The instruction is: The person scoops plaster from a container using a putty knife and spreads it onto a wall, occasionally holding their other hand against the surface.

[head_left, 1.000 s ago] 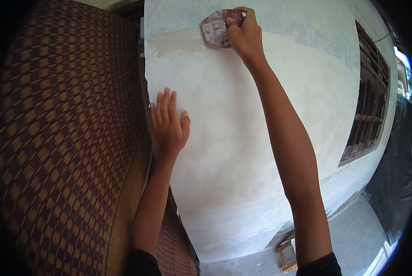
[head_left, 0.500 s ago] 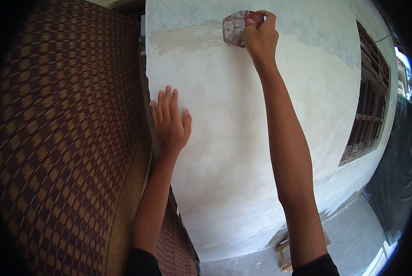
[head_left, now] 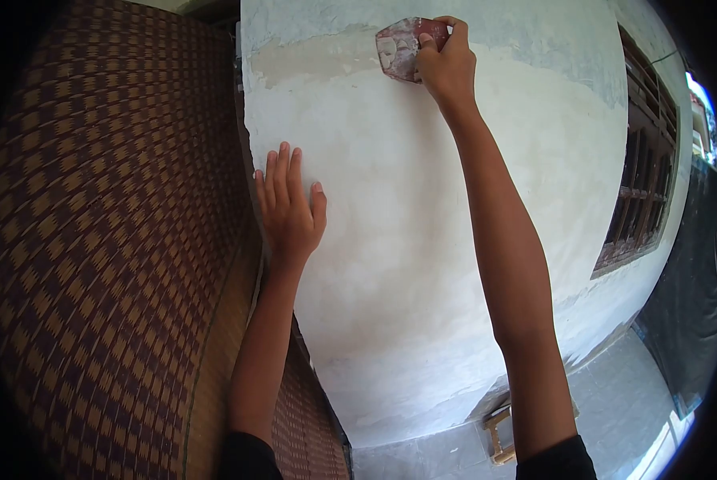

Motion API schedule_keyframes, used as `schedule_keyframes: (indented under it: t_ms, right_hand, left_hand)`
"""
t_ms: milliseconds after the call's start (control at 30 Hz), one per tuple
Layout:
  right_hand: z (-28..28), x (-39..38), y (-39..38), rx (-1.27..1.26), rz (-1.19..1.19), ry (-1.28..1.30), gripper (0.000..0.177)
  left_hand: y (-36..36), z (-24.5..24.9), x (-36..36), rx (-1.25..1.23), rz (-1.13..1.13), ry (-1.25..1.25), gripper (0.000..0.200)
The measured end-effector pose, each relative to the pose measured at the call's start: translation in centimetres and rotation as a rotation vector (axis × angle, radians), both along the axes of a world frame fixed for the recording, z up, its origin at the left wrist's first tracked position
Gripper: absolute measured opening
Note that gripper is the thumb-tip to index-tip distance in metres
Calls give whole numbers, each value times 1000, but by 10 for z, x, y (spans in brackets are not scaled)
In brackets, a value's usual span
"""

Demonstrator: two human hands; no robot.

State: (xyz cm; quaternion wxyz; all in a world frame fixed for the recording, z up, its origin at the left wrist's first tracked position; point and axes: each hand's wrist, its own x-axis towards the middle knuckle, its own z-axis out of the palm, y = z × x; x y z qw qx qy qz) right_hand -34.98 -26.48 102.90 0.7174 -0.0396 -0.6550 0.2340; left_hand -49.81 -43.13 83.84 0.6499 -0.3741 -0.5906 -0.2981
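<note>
A pale plastered wall [head_left: 374, 240] fills the middle of the view, with a rougher beige patch near its top. High on it, my right hand [head_left: 448, 68] grips a flat reddish scraper [head_left: 400, 50] between thumb and fingers. Whitish paste is smeared over the scraper, which lies at the right end of the beige patch. My left hand [head_left: 292, 204] rests on the wall near its left edge, fingers spread and pointing up, holding nothing.
A woven brown-and-tan mat [head_left: 118, 200] stands along the left. On the right are a wooden barred window [head_left: 642, 168] and a dark sheet [head_left: 682, 296]. Below, a small wooden stool [head_left: 500, 436] stands on the grey floor [head_left: 622, 392].
The scraper and my right hand have shifted slightly left in the view. The wall edge and my left hand also appear a little further left, as the view has moved slightly.
</note>
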Motion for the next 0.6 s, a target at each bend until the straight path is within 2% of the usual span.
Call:
schedule_keyframes:
  t_ms: [100,133,200,233,267,367,467,533,600]
  right_hand:
    - [4,17,1,-150,223,108,35]
    - [5,11,0,-149,222,109,35]
    - [3,-10,0,186,16,171,36]
    - [0,-13,-1,255,-11,76,36]
    - [-2,-9,3,250,-14,74,36]
    - [1,16,9,-59,63,40,35]
    - [0,13,2,-22,185,177,35]
    - [-5,-4,3,179,-9,66,35]
    - [-9,-3,16,159,-80,48,35]
  left_hand:
    - [-1,1,0,8,8,0,55]
    - [1,1,1,11,7,-2,55]
    - [0,0,-1,8,7,8,55]
    - [1,0,-2,9,10,18,55]
    - [1,-1,-1,4,7,16,55]
    - [-1,1,-1,11,3,25,55]
    - [0,0,1,3,3,2,55]
    - [1,0,0,8,20,3,55]
    - [2,-1,1,0,16,-2,55]
